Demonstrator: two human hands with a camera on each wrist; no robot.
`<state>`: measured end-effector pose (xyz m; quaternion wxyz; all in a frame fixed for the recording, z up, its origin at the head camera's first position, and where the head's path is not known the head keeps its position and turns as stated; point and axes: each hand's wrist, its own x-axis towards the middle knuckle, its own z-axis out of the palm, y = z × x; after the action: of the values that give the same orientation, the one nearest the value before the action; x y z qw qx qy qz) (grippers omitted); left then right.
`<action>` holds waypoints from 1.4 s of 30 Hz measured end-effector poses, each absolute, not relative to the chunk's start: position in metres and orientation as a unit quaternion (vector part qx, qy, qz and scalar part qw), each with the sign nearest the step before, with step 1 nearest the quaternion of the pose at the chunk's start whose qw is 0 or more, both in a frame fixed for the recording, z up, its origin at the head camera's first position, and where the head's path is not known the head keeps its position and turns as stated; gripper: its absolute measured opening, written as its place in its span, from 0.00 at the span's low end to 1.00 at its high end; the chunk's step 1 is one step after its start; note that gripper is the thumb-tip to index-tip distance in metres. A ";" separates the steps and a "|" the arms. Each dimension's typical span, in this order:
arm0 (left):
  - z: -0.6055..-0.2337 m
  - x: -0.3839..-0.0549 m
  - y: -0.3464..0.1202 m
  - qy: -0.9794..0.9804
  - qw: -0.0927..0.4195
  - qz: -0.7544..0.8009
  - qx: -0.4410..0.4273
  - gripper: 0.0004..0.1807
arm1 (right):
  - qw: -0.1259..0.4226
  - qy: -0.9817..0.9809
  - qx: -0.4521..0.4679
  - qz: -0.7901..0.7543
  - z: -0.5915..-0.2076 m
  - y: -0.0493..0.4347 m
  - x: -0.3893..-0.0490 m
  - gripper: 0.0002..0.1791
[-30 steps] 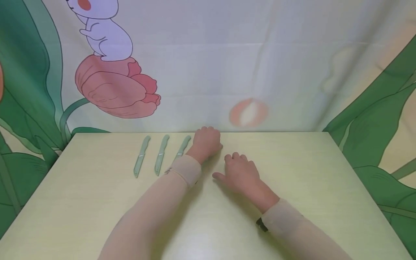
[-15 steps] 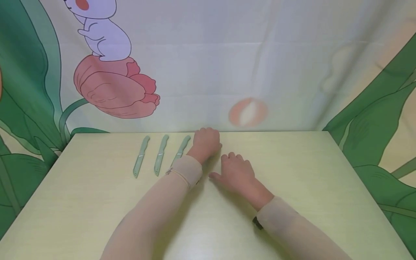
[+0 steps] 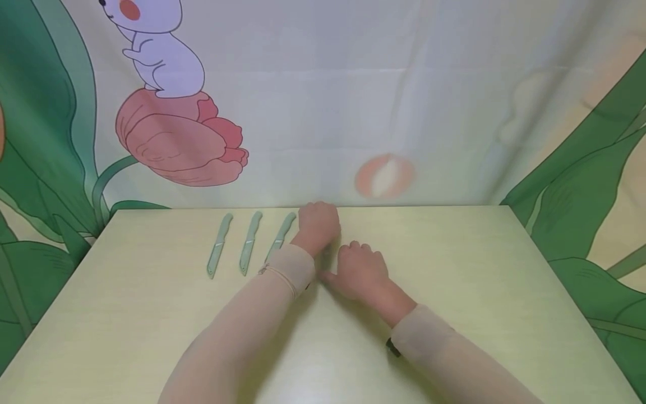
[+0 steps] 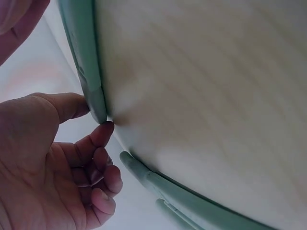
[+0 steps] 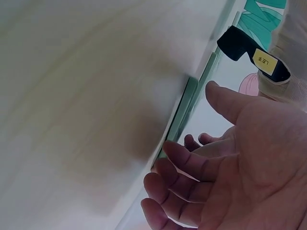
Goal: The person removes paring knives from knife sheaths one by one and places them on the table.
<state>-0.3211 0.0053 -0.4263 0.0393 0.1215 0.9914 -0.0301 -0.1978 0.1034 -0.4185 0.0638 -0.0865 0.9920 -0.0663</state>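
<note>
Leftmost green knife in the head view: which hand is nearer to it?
Left. The left hand is right of the leftmost green knife, with two more knives between; the right hand is farther right, beyond the left hand.

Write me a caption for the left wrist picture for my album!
Left hand pinches the end of a green knife while a second knife lies nearby, a third beyond it.

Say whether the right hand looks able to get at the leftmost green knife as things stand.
Probably not by a straight path: the left forearm lies across the way from the right hand to the leftmost green knife.
</note>
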 end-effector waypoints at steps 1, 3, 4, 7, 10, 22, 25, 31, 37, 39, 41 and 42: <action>-0.426 -0.321 0.005 0.992 0.041 -0.033 0.118 0.13 | 0.066 0.992 -0.086 -0.064 -0.419 0.102 -0.198 0.37; -0.427 -0.320 0.005 0.992 0.043 -0.035 0.112 0.13 | 0.071 0.992 -0.085 -0.059 -0.419 0.100 -0.198 0.37; -0.427 -0.319 0.005 0.992 0.043 -0.035 0.109 0.12 | 0.073 0.992 -0.084 -0.058 -0.419 0.100 -0.199 0.36; -0.427 -0.318 0.005 0.993 0.045 -0.031 0.104 0.11 | 0.079 0.992 -0.079 -0.055 -0.421 0.098 -0.200 0.33; -0.427 -0.317 0.004 0.994 0.045 -0.024 0.100 0.09 | 0.082 0.993 -0.075 -0.050 -0.422 0.097 -0.201 0.28; -0.425 -0.314 0.002 0.995 0.044 -0.019 0.089 0.19 | 0.110 0.990 -0.069 -0.063 -0.424 0.100 -0.205 0.16; -0.422 -0.313 0.001 0.996 0.036 -0.009 0.078 0.22 | 0.112 0.989 -0.061 -0.070 -0.424 0.102 -0.206 0.15; -0.413 -0.311 -0.004 0.996 0.031 0.067 0.045 0.23 | 0.098 0.990 -0.051 -0.088 -0.420 0.108 -0.206 0.16; -0.403 -0.309 -0.011 0.986 0.035 0.164 0.015 0.23 | 0.070 0.992 -0.049 -0.095 -0.418 0.117 -0.207 0.16; -0.400 -0.309 -0.012 0.982 0.042 0.182 0.007 0.23 | 0.059 0.993 -0.053 -0.092 -0.415 0.121 -0.206 0.17; -0.398 -0.309 -0.014 0.980 0.043 0.192 0.002 0.23 | 0.045 0.993 -0.062 -0.089 -0.412 0.124 -0.204 0.16; -0.397 -0.310 -0.015 0.980 0.043 0.193 0.002 0.23 | 0.038 0.993 -0.066 -0.091 -0.410 0.126 -0.204 0.16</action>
<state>-0.3099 -0.0152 -0.3972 0.0434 0.0024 0.9802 0.1934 -0.2038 0.1261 -0.4105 0.0383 -0.0656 0.9929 -0.0915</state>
